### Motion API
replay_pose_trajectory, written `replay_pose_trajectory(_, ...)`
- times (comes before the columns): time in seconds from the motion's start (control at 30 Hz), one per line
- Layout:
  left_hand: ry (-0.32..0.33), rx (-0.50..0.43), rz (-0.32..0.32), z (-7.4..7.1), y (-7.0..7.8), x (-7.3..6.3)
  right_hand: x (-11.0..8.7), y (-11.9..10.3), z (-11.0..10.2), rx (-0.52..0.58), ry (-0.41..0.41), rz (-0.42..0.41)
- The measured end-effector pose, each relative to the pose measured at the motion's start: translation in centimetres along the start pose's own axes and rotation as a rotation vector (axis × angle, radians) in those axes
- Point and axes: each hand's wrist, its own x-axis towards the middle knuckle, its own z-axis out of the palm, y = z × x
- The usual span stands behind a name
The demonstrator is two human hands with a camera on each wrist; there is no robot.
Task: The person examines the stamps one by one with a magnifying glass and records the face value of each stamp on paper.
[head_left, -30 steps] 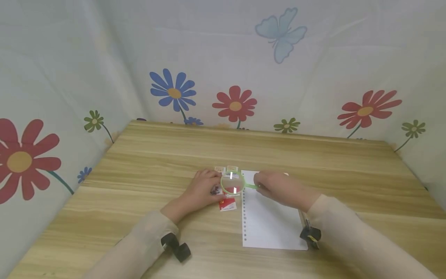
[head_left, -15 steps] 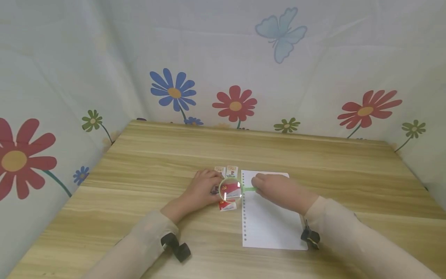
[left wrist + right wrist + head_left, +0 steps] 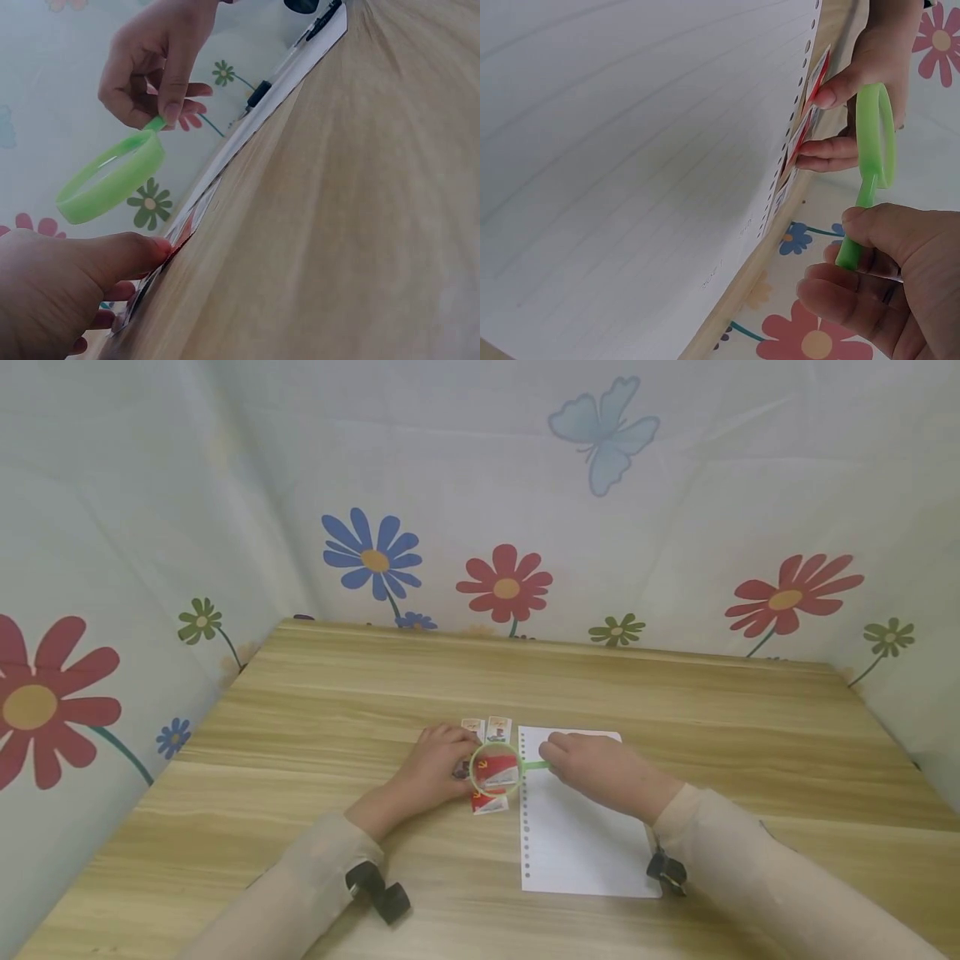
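My right hand pinches the handle of a green magnifying glass between thumb and fingers. Its round lens hovers above several small stamp-like printed cards, and a red card shows enlarged through it. With extended fingers, my left hand rests on the cards at their left side; in the left wrist view its thumb touches a red card's edge. Another red card lies nearer to me, partly overlapped by the lens. The left fingers hide part of the group.
A lined sheet of paper with punched holes lies just right of the cards, under my right hand. A black-capped pen lies along its right side. Wood-grain table surrounds everything; a flowered curtain stands behind.
The right hand has lowered the magnifying glass slightly toward me, from over the upper cards to the red ones, and glare on its lens has faded. The left hand stays nearly still.
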Motion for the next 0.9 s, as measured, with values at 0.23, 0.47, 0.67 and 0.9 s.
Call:
replay_pose_trajectory(0.23,-0.006,0.012,0.011,0.04,-0.11,0.06,-0.03,-0.07,-0.08,0.022,0.017,-0.009)
replay_pose_trajectory(0.47,-0.006,0.004,0.02,-0.04,-0.13,0.07,-0.03,-0.1,-0.14,0.041,0.003,0.0)
replay_pose_trajectory(0.67,-0.001,0.002,0.014,0.01,-0.07,0.09,-0.08,0.0,-0.22,0.042,-0.003,0.017)
replay_pose_trajectory(0.9,0.015,-0.005,-0.031,-0.18,0.6,0.03,-0.53,0.48,-0.41,0.095,0.047,0.083)
